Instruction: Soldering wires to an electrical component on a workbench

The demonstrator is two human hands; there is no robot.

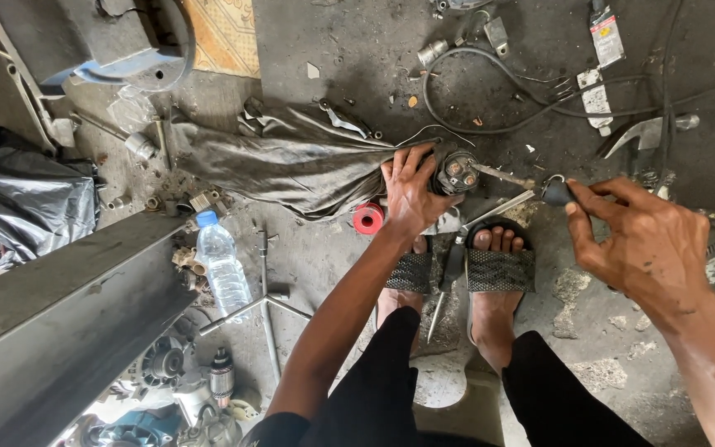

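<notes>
My left hand (411,189) grips a small round black motor part (457,172) with copper terminals on its face, holding it down on the grimy floor. My right hand (643,240) holds the dark handle of a screwdriver (554,191), whose shaft points left with its tip touching the part's face. My two feet in black slippers (498,269) rest just below the part. A second screwdriver (448,277) lies between the feet.
A grey cloth (291,161) lies left of the part, a red spool (367,218) beside it. A water bottle (223,265), a cross wrench (262,306), a metal beam (51,323), motor parts (167,364), black cables (490,91) and pliers (647,132) lie around.
</notes>
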